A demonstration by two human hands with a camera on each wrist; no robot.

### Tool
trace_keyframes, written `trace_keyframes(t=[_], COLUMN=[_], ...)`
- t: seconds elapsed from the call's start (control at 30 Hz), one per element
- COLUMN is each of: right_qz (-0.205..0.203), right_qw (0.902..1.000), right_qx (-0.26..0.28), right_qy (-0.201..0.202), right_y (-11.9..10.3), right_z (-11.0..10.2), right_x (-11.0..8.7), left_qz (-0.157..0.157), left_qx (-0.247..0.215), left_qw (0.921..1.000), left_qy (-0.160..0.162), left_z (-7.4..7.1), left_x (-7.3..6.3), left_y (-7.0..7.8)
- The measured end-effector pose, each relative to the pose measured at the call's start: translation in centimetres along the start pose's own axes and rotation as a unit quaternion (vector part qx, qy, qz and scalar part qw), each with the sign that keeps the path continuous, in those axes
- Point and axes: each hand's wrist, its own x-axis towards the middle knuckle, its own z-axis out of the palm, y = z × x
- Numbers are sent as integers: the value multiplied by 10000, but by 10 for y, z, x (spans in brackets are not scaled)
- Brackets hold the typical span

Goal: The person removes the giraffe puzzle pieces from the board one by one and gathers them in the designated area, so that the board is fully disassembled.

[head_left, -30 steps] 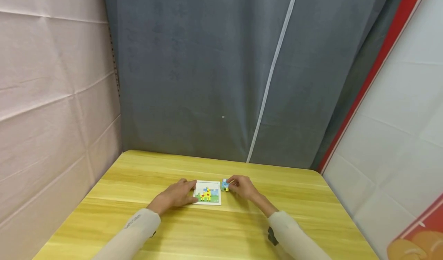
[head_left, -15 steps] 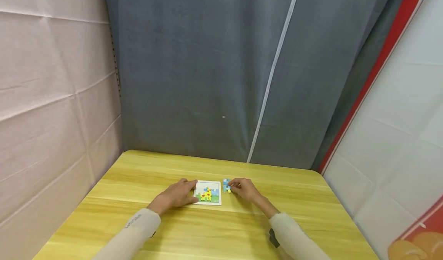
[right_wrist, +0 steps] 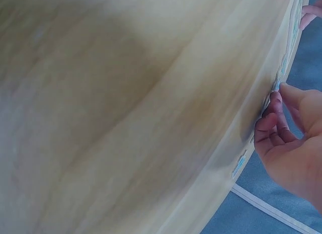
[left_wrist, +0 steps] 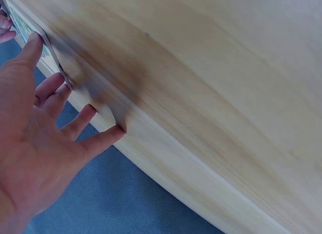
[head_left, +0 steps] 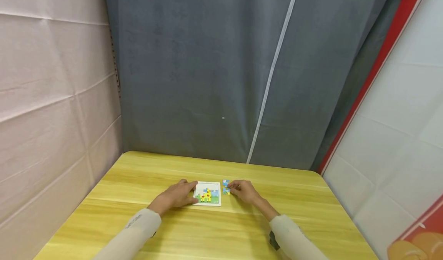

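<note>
A white puzzle tray lies on the table, its lower part filled with a yellow giraffe picture. My left hand rests at the tray's left side, thumb at the near corner, fingers spread. In the left wrist view, the thumb presses the tray's edge while other fingertips touch the table. Right of the tray, one blue puzzle piece lies beyond another blue-and-yellow piece. My right hand pinches at these pieces with thumb and fingers, which partly hide them. In the right wrist view, the fingers are curled.
The yellow wood-grain table ends at a grey curtain behind. Pale cloth hangs at the left and a white-and-red panel stands at the right. Another flat blue piece shows beyond the right hand in its wrist view.
The puzzle pieces by my right hand have shifted slightly right, away from the tray, and now lie apart with a gap. My right hand lowered a little; the left stayed on the tray.
</note>
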Motion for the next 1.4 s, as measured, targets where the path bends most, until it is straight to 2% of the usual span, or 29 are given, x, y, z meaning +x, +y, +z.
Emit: trace_keyframes(t=[0.33, 0.7, 1.1, 1.4], right_qz=[-199, -457, -344, 6], right_qw=[9988, 9982, 9983, 9987], right_qx=[447, 382, 453, 248], right_qy=[35, 4, -137, -446], right_y=[-13, -31, -51, -61], right_z=[4, 20, 31, 38], right_x=[4, 18, 28, 33], left_qz=[2, -74, -194, -186], left_qx=[68, 32, 112, 121], left_qw=[10000, 10000, 9997, 9997], left_qy=[-11, -34, -73, -98], left_z=[0, -1, -4, -1], left_x=[1, 0, -1, -1], left_y=[-1, 0, 2, 2])
